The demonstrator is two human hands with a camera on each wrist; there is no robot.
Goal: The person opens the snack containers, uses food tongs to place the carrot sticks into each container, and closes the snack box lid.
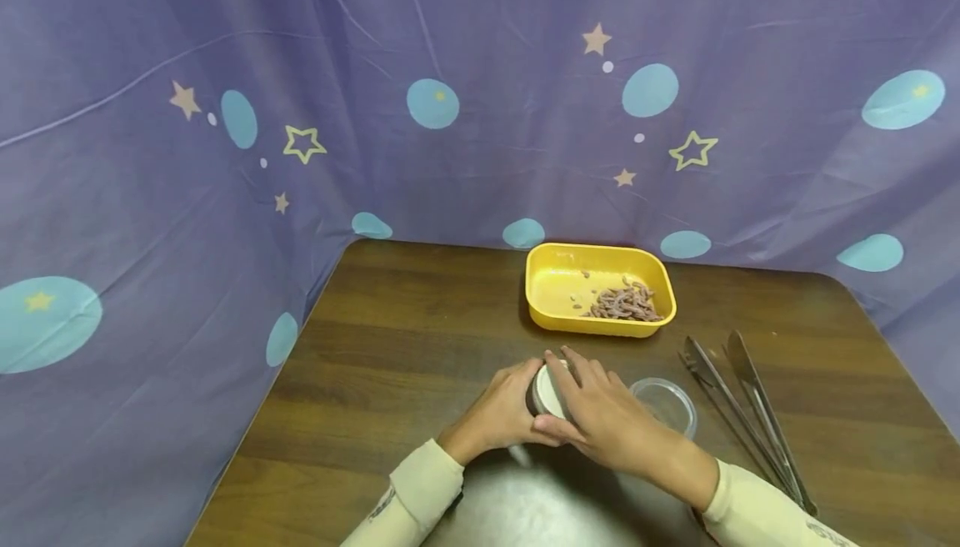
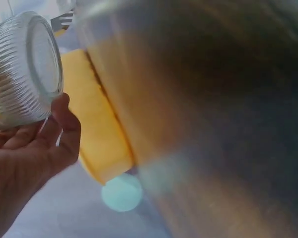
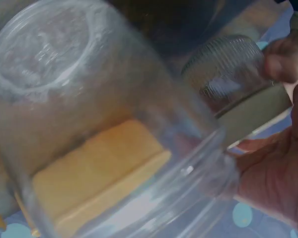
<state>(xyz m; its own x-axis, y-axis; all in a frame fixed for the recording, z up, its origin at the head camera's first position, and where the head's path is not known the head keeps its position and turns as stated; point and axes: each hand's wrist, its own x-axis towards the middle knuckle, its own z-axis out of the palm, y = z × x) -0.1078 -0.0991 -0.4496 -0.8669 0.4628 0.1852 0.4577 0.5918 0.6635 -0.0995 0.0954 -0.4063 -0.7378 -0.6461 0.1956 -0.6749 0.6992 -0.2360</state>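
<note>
A ribbed clear glass jar (image 2: 20, 69) with a whitish lid (image 1: 551, 390) is between both hands over the front of the table. My left hand (image 1: 501, 414) grips the jar from the left, fingers round its ribbed side; its flat base shows in the left wrist view. My right hand (image 1: 603, 418) holds the lid, its fingers across the top and its thumb at the near edge. In the right wrist view the lid meets the ribbed glass. What the jar contains cannot be made out. A clear open container (image 1: 678, 424) stands close beside my right hand.
At the back of the wooden table (image 1: 405, 330) sits a yellow tray (image 1: 600, 326) with brown elongated pieces (image 1: 626, 303) heaped at its right. Metal tongs (image 1: 738, 418) lie spread to the right of the clear container. A purple curtain (image 1: 487, 172) hangs behind the table.
</note>
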